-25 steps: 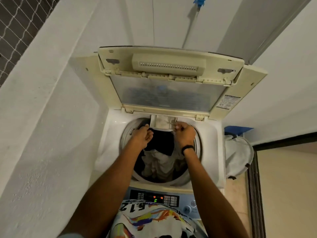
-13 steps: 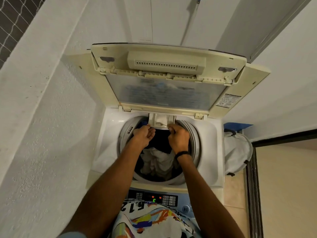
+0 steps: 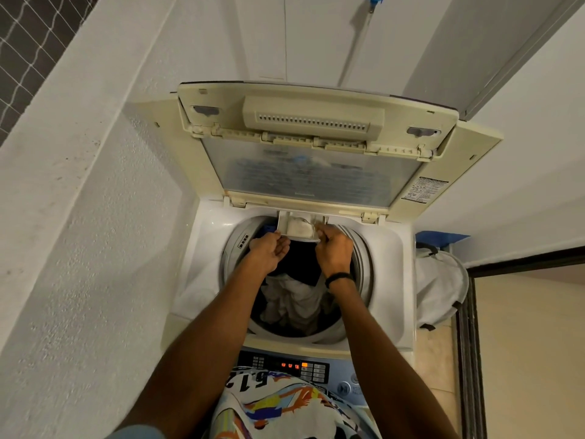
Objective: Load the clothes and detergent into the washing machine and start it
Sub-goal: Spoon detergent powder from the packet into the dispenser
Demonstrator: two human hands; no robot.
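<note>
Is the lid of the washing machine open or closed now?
Open: the lid stands raised at the back, and clothes show inside the drum.

The washing machine [image 3: 392, 280] stood with its lid [image 3: 310, 172] raised. At the far rim the detergent drawer [image 3: 299, 229] jutted out. The left hand [image 3: 269, 251] curled under its left corner and the right hand [image 3: 335, 251] was bunched at its right corner, grip unclear. Clothes [image 3: 294, 299] filled the tub below.

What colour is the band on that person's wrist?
Black. The thin wristband on the right wrist shows best in the head view.
</note>
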